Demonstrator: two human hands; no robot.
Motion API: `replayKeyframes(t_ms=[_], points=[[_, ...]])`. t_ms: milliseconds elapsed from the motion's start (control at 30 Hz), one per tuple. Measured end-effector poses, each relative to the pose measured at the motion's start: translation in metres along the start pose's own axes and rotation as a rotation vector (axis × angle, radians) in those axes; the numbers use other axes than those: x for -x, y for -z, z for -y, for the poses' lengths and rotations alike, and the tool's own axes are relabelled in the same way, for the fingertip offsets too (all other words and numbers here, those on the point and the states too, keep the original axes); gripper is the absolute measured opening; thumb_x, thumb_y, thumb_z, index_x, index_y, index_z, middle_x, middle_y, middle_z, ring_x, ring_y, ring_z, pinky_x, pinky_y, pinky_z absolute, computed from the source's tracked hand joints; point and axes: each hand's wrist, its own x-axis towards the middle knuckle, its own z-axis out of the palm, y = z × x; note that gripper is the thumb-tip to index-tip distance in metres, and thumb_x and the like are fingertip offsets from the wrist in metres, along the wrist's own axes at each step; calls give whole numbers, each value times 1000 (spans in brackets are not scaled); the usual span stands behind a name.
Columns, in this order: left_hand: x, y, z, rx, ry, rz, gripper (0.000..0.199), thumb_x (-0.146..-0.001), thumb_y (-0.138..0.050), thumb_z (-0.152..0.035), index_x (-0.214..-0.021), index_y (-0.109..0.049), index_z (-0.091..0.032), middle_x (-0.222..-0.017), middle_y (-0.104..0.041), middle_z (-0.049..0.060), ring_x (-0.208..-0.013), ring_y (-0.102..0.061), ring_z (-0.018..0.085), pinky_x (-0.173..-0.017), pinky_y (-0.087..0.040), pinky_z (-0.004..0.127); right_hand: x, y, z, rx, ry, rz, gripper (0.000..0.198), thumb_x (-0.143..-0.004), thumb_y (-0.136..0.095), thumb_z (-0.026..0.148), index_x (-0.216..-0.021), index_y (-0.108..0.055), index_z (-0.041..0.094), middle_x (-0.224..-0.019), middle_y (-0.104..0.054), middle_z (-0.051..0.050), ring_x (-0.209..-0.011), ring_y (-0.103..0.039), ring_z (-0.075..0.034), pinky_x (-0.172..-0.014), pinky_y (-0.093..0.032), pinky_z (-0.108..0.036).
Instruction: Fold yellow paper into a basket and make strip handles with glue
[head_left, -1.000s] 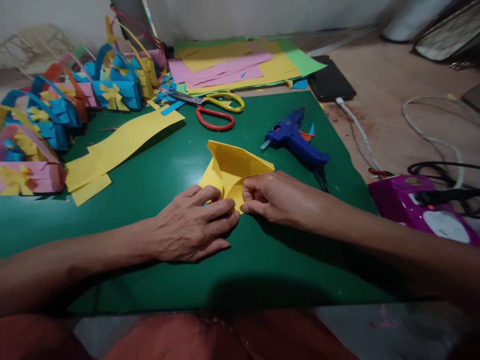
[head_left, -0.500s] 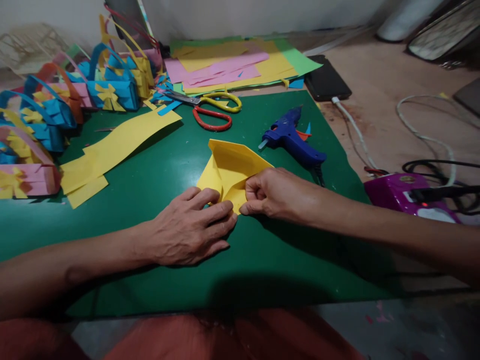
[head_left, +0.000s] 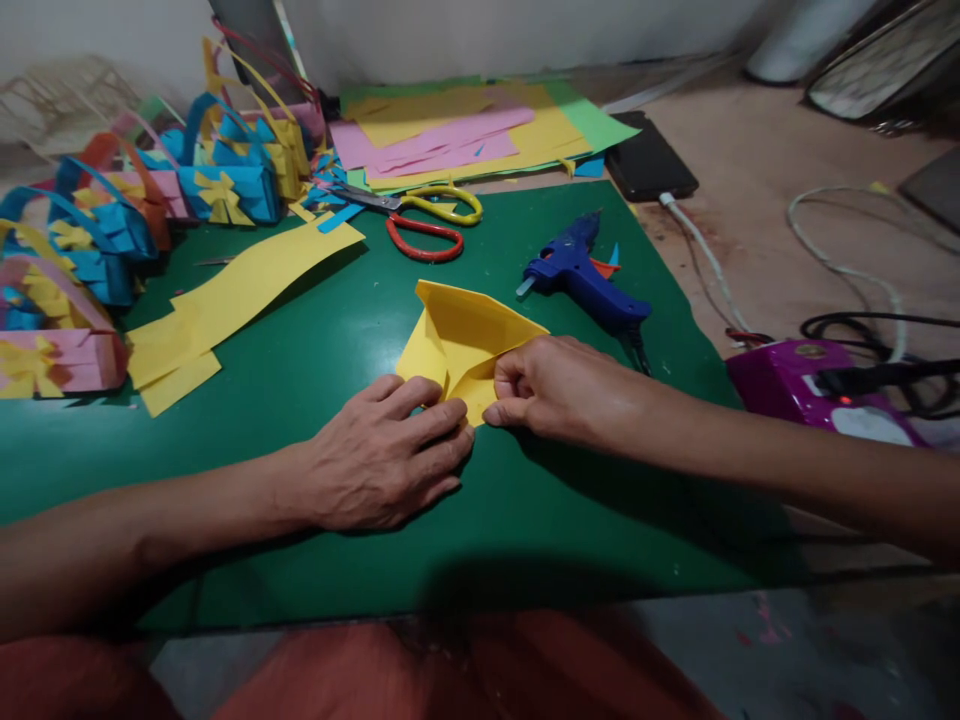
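A folded piece of yellow paper (head_left: pixel 480 325) stands partly open on the green board (head_left: pixel 300 570), its raised flaps forming a hollow shape. My left hand (head_left: pixel 390 450) presses its near left edge, fingers curled over the paper. From the right, my right hand (head_left: pixel 544 390) pinches the near right side between thumb and bent fingers. The fingers of both hands hide the paper's lower edge. Beyond my right hand lies a blue glue gun (head_left: pixel 585 275). Scissors (head_left: pixel 427 215) with one yellow and one red handle rest farther back.
Small paper baskets (head_left: pixel 232 190) with handles and bows crowd the left side. Yellow paper strips (head_left: pixel 255 280) lie near them. Coloured sheets (head_left: pixel 465 130) are stacked at the back beside a black phone (head_left: pixel 652 155) on a cable. A purple box (head_left: pixel 795 385) with a plug sits at right.
The camera view has shifted very slightly. Both hands keep the same hold on the yellow paper, with no clear movement of the paper.
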Motion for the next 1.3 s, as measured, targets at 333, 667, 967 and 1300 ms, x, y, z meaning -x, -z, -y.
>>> replayKeyframes(t_ms=[333, 667, 967, 1300], points=[[-5, 0, 1, 24, 19, 46, 47, -89, -37, -51, -120, -50, -17, -111, -57, 8, -89, -46, 24, -70, -36, 37, 0, 0, -6, -48, 44, 36, 10, -68, -54, 28, -61, -51, 21, -54, -51, 3, -52, -42, -11, -48, -25, -26], [-11, -3, -5, 48, 79, 35, 50, -87, -36, -58, -114, -52, -20, -105, -58, 7, -86, -46, 24, -70, -33, 40, 4, 2, -8, -148, 67, 80, 5, -66, -48, 18, -62, -50, 20, -53, -49, 4, -49, -40, -9, -47, -24, -25], [-3, 0, -8, 63, 109, 14, 41, -89, -42, -48, -115, -54, -19, -112, -58, 7, -96, -46, 26, -77, -34, 42, 6, 0, -12, -185, 102, 55, 8, -67, -47, 16, -61, -50, 20, -52, -48, 4, -49, -40, -10, -46, -24, -24], [2, 0, -8, 74, 115, 25, 41, -89, -43, -46, -117, -54, -18, -117, -57, 7, -99, -46, 26, -79, -35, 42, 9, 2, -9, -166, 84, 15, 11, -67, -48, 13, -59, -51, 20, -50, -46, 5, -48, -38, -9, -47, -24, -24]])
